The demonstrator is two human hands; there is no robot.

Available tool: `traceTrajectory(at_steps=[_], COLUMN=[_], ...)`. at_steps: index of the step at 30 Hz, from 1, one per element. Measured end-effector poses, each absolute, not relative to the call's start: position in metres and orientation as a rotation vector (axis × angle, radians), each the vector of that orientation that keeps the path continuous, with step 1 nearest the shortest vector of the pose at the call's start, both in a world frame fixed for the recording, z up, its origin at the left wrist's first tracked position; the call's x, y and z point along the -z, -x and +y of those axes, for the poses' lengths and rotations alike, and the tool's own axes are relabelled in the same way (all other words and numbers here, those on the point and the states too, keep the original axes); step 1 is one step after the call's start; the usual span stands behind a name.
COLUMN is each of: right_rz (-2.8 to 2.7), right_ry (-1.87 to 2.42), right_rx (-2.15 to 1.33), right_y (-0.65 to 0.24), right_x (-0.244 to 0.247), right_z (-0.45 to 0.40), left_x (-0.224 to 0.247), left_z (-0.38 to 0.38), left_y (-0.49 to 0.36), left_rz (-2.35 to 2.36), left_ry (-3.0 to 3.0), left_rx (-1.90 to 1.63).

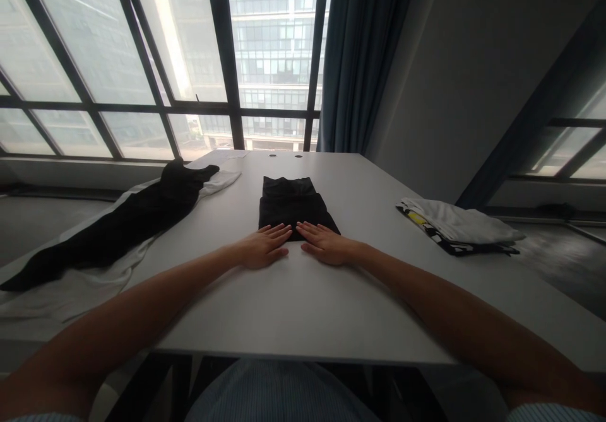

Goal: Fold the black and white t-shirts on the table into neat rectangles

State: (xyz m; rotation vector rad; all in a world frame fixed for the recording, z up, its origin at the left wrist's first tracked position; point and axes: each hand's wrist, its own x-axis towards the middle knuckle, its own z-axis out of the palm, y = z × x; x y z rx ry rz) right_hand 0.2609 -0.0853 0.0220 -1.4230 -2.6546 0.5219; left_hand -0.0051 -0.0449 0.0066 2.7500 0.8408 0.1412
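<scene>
A folded black garment [291, 201] lies flat in the middle of the white table [303, 308]. Its far end is narrower than its near part, and a fold line crosses it. My left hand [265, 246] rests palm down at the near left corner, fingertips on the dark cloth. At the near right corner my right hand [324, 244] lies flat in the same way. Both hands have their fingers stretched out and grip nothing. A small gap separates the two sets of fingertips. The garment's near corners are partly hidden under the fingers.
To the left, a long black garment [123, 223] lies loosely over white cloth [101, 286]. On the right sits a folded stack with a white garment [466, 221] on top and a black, white and yellow patterned one [438, 236] beneath. Windows and a blue curtain [362, 62] stand beyond.
</scene>
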Motion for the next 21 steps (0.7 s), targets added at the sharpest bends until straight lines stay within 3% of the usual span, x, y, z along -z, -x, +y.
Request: traceTrajectory(at_steps=[12,21], right_rz=[-2.448,-2.161], right_ry=[1.846,2.003], right_rx=[-0.383,0.242], right_y=[-0.300,-0.294], right_x=[-0.020,-0.033], right_z=[-0.064,-0.074], left_x=[-0.017,-0.023], left_z=[-0.025,-0.025], left_y=[0.030,0.033], left_rz=[1.203,0.867], left_ry=[-2.670,-2.916], left_rx=[-0.126,-0.299])
